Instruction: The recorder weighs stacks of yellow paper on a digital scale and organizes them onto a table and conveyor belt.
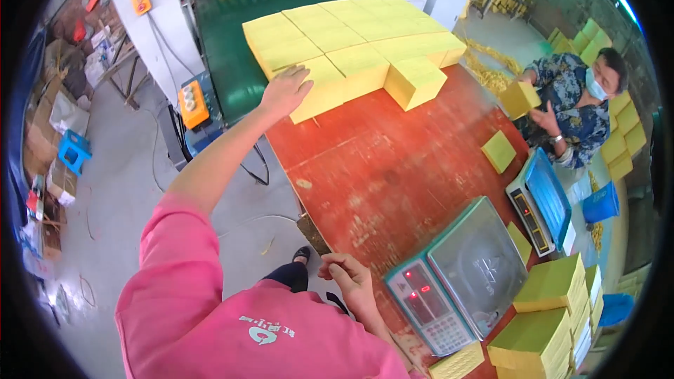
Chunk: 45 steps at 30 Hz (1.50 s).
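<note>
My left hand (286, 91) reaches out with fingers extended, lying against the near left corner of a block of yellow paper stacks (351, 35). This block sits partly on the green conveyor belt and partly on the red table (365, 168). One yellow stack (415, 84) juts out from the block's near side. Close to my body, by the table's left edge, my right hand (349, 282) is loosely curled, with nothing visible in it. A scale (477, 260) with a metal plate and lit red digits stands to its right.
Across the table a person (572, 105) holds a yellow stack (519, 100). Near them are a blue-topped scale (544, 196) and a flat yellow piece (498, 151). More yellow stacks (547, 288) pile up at lower right. An orange button box (193, 103) stands beside the conveyor belt (228, 49).
</note>
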Available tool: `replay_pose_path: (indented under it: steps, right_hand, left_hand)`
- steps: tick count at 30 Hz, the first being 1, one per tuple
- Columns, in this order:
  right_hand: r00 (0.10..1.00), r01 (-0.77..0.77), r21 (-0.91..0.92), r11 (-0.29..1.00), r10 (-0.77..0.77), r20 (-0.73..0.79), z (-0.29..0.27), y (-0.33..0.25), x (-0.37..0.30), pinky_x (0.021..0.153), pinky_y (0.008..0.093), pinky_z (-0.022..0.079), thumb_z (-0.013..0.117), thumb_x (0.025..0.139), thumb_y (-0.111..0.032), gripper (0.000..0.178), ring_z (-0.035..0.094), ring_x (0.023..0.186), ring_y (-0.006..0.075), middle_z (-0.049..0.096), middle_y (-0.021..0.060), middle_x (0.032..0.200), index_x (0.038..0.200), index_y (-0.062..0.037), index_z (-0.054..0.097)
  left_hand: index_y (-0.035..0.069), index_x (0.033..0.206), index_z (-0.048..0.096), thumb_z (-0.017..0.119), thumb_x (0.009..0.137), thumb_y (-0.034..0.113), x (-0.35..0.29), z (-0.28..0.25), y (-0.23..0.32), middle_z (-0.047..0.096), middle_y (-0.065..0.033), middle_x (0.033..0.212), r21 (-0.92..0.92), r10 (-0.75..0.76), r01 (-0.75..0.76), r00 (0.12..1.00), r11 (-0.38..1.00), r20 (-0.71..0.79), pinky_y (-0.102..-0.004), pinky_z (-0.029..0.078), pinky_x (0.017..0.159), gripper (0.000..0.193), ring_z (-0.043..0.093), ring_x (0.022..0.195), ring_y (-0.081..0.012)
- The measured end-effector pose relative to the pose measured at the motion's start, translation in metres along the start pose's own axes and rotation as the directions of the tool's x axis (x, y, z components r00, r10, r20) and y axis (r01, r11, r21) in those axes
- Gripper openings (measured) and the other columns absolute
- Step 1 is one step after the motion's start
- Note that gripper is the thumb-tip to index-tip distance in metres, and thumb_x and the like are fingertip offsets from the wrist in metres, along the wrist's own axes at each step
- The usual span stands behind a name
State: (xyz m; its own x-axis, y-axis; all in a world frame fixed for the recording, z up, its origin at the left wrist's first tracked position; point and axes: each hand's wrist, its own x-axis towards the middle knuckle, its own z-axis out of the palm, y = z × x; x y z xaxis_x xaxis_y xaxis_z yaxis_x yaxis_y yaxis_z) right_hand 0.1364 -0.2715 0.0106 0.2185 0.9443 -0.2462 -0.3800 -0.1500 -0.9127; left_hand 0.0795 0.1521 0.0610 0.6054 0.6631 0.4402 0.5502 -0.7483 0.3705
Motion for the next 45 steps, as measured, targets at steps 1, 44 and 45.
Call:
replay_pose_path:
  steps: [1, 44, 45]
  right_hand:
    - [1.0, -0.013, 0.006, 1.0, 0.013, -0.008, 0.007, -0.002, 0.016, 0.084, 0.0301, 0.051, 0.051, 0.097, -0.005, 0.021, 0.065, 0.091, 0.0168, 0.066, 0.0086, 0.097, 0.114, 0.0018, 0.062]
    - [0.507, 0.218, -0.953, 0.212, -0.859, -0.075, -0.071, -0.126, -0.127, 0.105, 0.0494, 0.032, 0.07, 0.081, -0.024, 0.064, 0.04, 0.133, 0.0382, 0.041, 0.018, 0.147, 0.14, -0.009, 0.047]
    - [0.467, 0.096, -0.978, 0.183, -0.876, -0.118, -0.078, -0.138, -0.139, 0.106, 0.05, 0.032, 0.069, 0.082, -0.024, 0.064, 0.042, 0.132, 0.0381, 0.044, 0.0178, 0.145, 0.139, -0.0071, 0.047]
  left_hand:
    - [0.001, 0.132, 0.052, 0.048, 0.097, 0.038, 0.02, 0.009, -0.022, 0.051, -0.0184, 0.138, 0.135, 0.03, -0.033, 0.999, 0.99, 0.027, -0.0419, 0.041, 0.104, 0.051, 0.05, 0.126, -0.0328]
    - [0.011, 0.146, 0.036, 0.023, 0.1, 0.059, -0.17, -0.004, 0.334, 0.047, -0.0137, 0.14, -0.622, 0.336, 0.689, 0.724, -0.372, 0.602, -0.0496, 0.042, 0.105, 0.068, 0.05, 0.127, -0.0271]
    - [0.012, 0.147, 0.034, 0.023, 0.099, 0.06, -0.167, 0.008, 0.359, 0.045, -0.0127, 0.143, -0.581, 0.419, 0.712, 0.702, -0.394, 0.576, -0.0501, 0.042, 0.105, 0.069, 0.051, 0.126, -0.027]
